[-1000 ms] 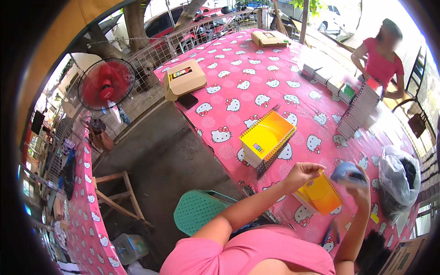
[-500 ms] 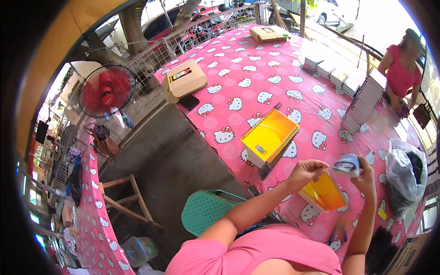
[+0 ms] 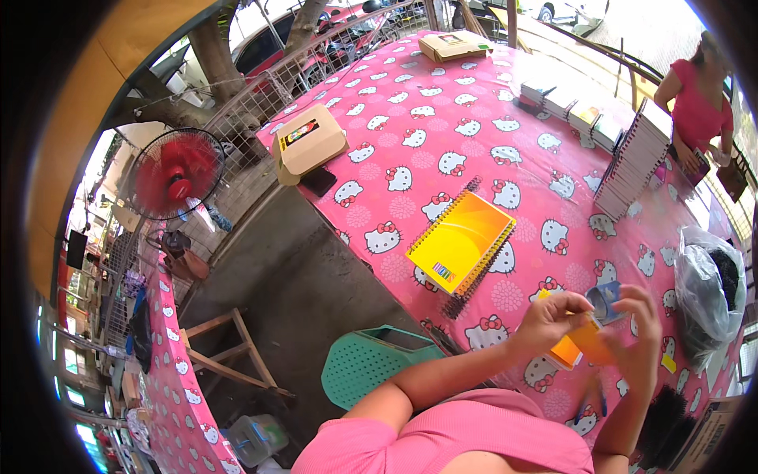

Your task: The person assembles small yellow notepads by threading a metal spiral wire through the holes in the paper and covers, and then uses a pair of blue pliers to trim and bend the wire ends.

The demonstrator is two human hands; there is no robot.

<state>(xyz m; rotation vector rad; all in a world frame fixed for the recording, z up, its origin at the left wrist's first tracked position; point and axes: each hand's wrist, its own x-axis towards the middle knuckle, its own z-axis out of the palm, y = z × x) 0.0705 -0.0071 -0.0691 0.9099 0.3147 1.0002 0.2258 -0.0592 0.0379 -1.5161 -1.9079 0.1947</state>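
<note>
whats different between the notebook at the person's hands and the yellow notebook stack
The notebook at the hands is partly hidden by the left hand and right hand, while the notebook stack shows its top cover almost whole. The stack lies clear of both hands; the notebook is right at them. The stack's spiral binding shows along its upper-left edge; the notebook's cannot be made out. Both show yellow and orange.

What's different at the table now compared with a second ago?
The blue dispenser has come nearer the left hand, and the right hand has lowered toward the orange notebook; whether its grip has loosened is unclear. The co-worker has moved right, away from the spiral-bound stack. The yellow notebooks and cardboard boxes stayed put.
</note>
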